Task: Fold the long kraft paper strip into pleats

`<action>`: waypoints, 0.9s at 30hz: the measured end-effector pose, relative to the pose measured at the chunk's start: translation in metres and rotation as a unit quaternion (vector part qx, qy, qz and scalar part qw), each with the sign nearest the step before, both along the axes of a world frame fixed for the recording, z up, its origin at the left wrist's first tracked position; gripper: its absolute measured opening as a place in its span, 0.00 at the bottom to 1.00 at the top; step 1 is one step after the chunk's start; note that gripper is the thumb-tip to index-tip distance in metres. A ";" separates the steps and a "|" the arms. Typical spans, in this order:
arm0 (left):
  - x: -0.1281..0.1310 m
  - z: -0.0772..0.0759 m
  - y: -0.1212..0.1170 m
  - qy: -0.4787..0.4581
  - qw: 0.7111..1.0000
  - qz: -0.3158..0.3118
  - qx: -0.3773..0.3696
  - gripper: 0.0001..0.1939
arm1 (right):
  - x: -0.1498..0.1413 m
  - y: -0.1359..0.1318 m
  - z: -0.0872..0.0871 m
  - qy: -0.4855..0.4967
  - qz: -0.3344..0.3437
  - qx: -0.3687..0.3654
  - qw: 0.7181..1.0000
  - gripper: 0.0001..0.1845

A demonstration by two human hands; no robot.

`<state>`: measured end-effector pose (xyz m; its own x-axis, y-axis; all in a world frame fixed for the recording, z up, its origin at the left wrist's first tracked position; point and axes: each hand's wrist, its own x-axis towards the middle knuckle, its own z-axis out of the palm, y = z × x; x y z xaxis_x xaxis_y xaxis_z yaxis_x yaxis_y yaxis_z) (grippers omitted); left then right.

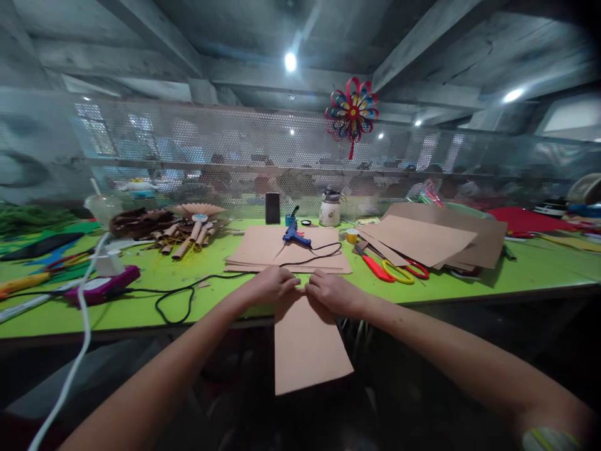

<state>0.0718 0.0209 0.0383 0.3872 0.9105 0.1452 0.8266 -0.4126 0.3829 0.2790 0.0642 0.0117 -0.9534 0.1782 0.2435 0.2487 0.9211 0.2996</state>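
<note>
My left hand (270, 285) and my right hand (333, 291) meet at the front edge of the green table (469, 285), both pinching the top end of a brown paper sheet (307, 347). The sheet hangs down over the table's edge toward me. Fingers of both hands are curled closed on the sheet's upper edge. Just beyond my hands lies a stack of brown paper (282, 250) with a blue glue gun (295, 236) on it; its black cord (188, 294) loops across the table.
Red and yellow scissors (392, 269) lie right of the stack, beside more brown sheets (432, 241). Rolled paper tubes (185, 238) and a purple device (101, 285) sit at left. A mesh screen (188, 156) with a paper pinwheel (352, 113) backs the table.
</note>
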 end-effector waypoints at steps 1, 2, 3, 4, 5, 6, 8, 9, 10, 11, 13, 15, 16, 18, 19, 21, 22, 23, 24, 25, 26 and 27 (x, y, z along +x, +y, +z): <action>0.000 0.003 0.003 -0.012 0.999 0.018 -0.031 0.26 | 0.001 0.000 0.000 0.012 0.007 0.013 1.000 0.09; 0.001 0.006 0.005 -0.021 0.998 0.025 -0.061 0.28 | 0.002 0.000 0.000 0.026 0.016 0.027 0.999 0.09; 0.002 0.010 0.005 -0.031 0.995 0.021 -0.087 0.28 | 0.004 -0.001 0.001 0.040 0.026 0.041 0.998 0.09; 0.003 0.014 0.004 -0.050 0.993 0.012 -0.110 0.28 | 0.005 -0.001 0.002 0.056 0.036 0.054 0.996 0.10; 0.004 0.018 0.000 -0.078 0.988 -0.003 -0.131 0.27 | 0.006 -0.002 0.004 0.073 0.047 0.064 0.994 0.10; 0.005 0.021 -0.004 -0.114 0.982 -0.019 -0.151 0.26 | 0.007 -0.003 0.006 0.090 0.056 0.071 0.992 0.11; 0.007 0.025 -0.016 -0.188 0.963 -0.046 -0.186 0.25 | 0.008 -0.006 0.009 0.113 0.074 0.078 0.988 0.12; 0.007 0.026 -0.021 -0.210 0.956 -0.054 -0.198 0.24 | 0.009 -0.008 0.011 0.121 0.082 0.080 0.986 0.12; 0.007 0.025 -0.026 -0.220 0.952 -0.054 -0.206 0.24 | 0.009 -0.010 0.012 0.124 0.088 0.082 0.985 0.12; 0.007 0.022 -0.029 -0.219 0.952 -0.047 -0.209 0.24 | 0.009 -0.013 0.012 0.126 0.091 0.083 0.984 0.12; 0.007 0.015 -0.032 -0.198 0.960 -0.030 -0.196 0.23 | 0.007 -0.016 0.010 0.129 0.087 0.074 0.985 0.12; 0.007 0.007 -0.031 -0.169 0.974 -0.025 -0.152 0.22 | 0.005 -0.017 0.007 0.145 0.070 0.040 0.986 0.12; 0.007 0.003 -0.029 -0.153 0.980 -0.022 -0.124 0.21 | 0.004 -0.016 0.006 0.159 0.061 0.012 0.985 0.11; 0.007 -0.002 -0.026 -0.117 0.990 -0.012 -0.076 0.21 | 0.002 -0.012 0.005 0.194 0.051 -0.064 0.977 0.09; 0.007 -0.003 -0.025 -0.098 0.993 -0.005 -0.061 0.21 | 0.002 -0.009 0.006 0.210 0.048 -0.109 0.970 0.07; 0.007 -0.003 -0.025 -0.069 0.997 0.002 -0.042 0.20 | 0.003 -0.003 0.010 0.223 0.034 -0.202 0.953 0.08; 0.007 -0.002 -0.026 -0.060 0.998 0.003 -0.036 0.19 | 0.004 0.000 0.012 0.219 0.024 -0.244 0.945 0.09; 0.007 0.000 -0.027 -0.052 0.998 0.001 -0.031 0.19 | 0.005 0.001 0.015 0.208 0.016 -0.281 0.937 0.10; 0.008 0.002 -0.029 -0.046 0.999 -0.001 -0.026 0.18 | 0.005 0.002 0.017 0.194 0.010 -0.311 0.930 0.11; 0.009 0.004 -0.032 -0.038 0.999 -0.003 -0.020 0.17 | 0.006 0.001 0.019 0.184 0.008 -0.334 0.925 0.12; 0.010 0.005 -0.036 -0.026 1.000 -0.004 -0.010 0.16 | 0.007 0.000 0.020 0.183 0.009 -0.350 0.919 0.13; 0.011 0.007 -0.039 -0.013 1.000 -0.002 0.002 0.15 | 0.007 -0.002 0.020 0.191 0.009 -0.363 0.912 0.13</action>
